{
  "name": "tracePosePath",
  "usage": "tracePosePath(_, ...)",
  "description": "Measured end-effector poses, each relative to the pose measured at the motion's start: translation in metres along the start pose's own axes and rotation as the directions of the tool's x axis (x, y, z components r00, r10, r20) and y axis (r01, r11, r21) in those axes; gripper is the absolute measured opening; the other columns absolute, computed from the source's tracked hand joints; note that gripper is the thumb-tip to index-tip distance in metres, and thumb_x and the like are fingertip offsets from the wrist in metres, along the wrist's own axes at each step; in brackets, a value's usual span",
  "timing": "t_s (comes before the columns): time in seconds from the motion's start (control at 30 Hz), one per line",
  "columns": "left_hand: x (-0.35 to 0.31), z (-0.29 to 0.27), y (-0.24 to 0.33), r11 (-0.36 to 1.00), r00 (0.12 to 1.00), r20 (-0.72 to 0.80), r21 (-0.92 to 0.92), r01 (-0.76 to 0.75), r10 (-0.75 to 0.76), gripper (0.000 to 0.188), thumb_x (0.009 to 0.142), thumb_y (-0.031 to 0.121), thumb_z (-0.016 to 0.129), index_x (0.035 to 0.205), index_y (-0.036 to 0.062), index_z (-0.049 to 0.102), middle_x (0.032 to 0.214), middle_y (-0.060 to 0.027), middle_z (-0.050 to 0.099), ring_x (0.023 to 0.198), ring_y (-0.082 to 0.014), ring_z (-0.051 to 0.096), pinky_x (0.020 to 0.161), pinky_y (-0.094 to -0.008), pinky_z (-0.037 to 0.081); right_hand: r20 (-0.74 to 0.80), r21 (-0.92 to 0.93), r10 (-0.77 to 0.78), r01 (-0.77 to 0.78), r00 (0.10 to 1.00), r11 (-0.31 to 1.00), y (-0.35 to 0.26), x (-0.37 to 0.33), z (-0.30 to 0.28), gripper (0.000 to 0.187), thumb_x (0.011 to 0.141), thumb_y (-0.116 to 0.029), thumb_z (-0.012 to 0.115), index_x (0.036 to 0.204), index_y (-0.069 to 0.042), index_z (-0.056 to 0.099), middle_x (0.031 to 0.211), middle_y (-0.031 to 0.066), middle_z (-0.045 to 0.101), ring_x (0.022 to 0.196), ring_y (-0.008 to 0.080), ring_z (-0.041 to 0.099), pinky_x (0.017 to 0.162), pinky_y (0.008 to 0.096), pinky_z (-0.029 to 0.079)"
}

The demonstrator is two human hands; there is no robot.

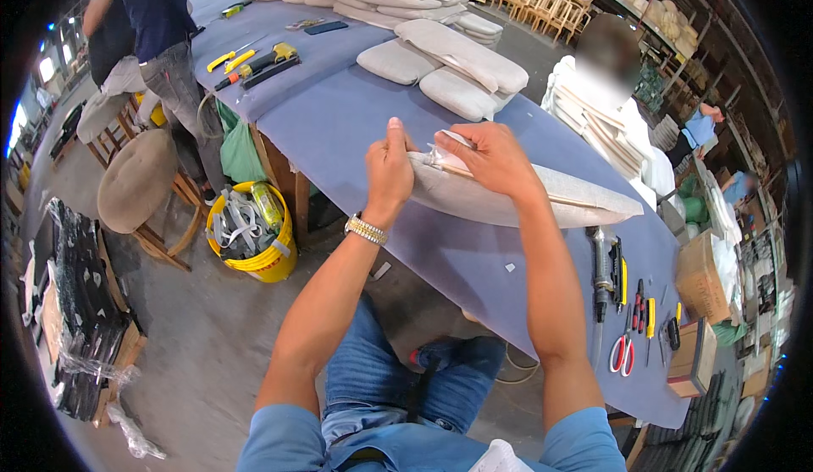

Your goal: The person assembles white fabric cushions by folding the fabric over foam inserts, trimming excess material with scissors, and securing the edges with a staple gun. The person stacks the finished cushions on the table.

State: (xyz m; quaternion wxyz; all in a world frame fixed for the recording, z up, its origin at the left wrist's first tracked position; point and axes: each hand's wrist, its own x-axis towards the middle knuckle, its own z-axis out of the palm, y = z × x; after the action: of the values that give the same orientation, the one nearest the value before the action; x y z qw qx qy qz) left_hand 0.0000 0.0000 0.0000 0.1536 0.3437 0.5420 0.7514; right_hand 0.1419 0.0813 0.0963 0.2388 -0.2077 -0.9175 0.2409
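Both hands pinch the near end of a long off-white cushion [508,194] lying near the table's [339,116] front edge: left hand [388,171] and right hand [489,159] grip its seam. It looks soft and light; holding at the seam seems best.

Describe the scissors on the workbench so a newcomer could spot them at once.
Start at the long table covered in blue-grey cloth and follow it to the row of hand tools near its right end, past the cushion that the left hand and right hand are gripping. The scissors lie at the near end of that row. They alone have red loop handles.
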Motion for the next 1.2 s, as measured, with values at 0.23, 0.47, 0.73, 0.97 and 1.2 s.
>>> tracePosePath(0.23,-0.002,-0.005,0.001,0.998,0.998,0.055,0.045,-0.038,0.036,0.064,0.11,0.043,0.039,0.071,-0.003,0.061,0.064,-0.0044,0.054,0.063,-0.0141,0.048,0.064,-0.0347,0.042,-0.013,-0.064,-0.012,0.011,1.0,0.998,-0.003,-0.002,-0.006,0.047,0.096,-0.045,0.068,0.079,-0.002,0.07,0.059,0.0184,0.052,0.056,0.0339,0.044,0.056,0.0434,0.037)
tracePosePath(0.47,-0.038,-0.014,0.002,0.854,0.82,0.299,0.033,-0.519,0.487,0.04,0.109,0.032,0.046,0.121,-0.0023,0.062,0.123,-0.0155,0.065,0.11,-0.0237,0.061,0.098,-0.0373,0.046,-0.081,-0.105,0.023,-0.032,0.996,0.994,-0.009,-0.034,0.002,0.039,0.093,-0.043,0.071,0.082,-0.006,0.072,0.063,0.0167,0.061,0.062,0.0383,0.059,0.058,0.045,0.044)
tracePosePath(0.73,-0.035,-0.052,-0.048,0.946,0.914,0.288,0.067,-0.316,0.285,0.045,0.111,0.034,0.043,0.136,-0.0002,0.057,0.15,-0.0159,0.052,0.141,-0.0279,0.046,0.117,-0.0391,0.034,-0.142,-0.269,-0.249,0.205,0.958,0.941,0.0,-0.071,0.079,0.031,0.084,-0.022,0.076,0.112,-0.011,0.069,0.115,0.0083,0.07,0.1,0.0313,0.067,0.081,0.0427,0.054)
tracePosePath(0.97,-0.061,-0.08,-0.08,0.921,0.954,0.261,0.315,-0.231,0.15,0.036,0.107,0.021,0.049,0.136,0.0037,0.063,0.15,-0.0196,0.053,0.137,-0.032,0.053,0.111,-0.0389,0.043,-0.148,-0.369,-0.272,0.202,0.951,0.907,0.018,-0.081,0.144,0.024,0.078,-0.009,0.073,0.101,-0.011,0.067,0.104,0.0049,0.066,0.099,0.028,0.063,0.082,0.0431,0.049)
tracePosePath(1.2,-0.057,-0.095,-0.081,0.864,0.894,0.38,0.338,-0.373,0.237,0.044,0.096,0.017,0.054,0.137,0.0024,0.061,0.145,-0.0235,0.056,0.134,-0.0383,0.054,0.113,-0.0436,0.041,-0.079,-0.338,-0.123,0.089,0.989,0.937,0.017,-0.058,0.135,0.022,0.08,-0.01,0.073,0.101,-0.013,0.067,0.097,0.0078,0.067,0.093,0.0323,0.066,0.077,0.0459,0.053)
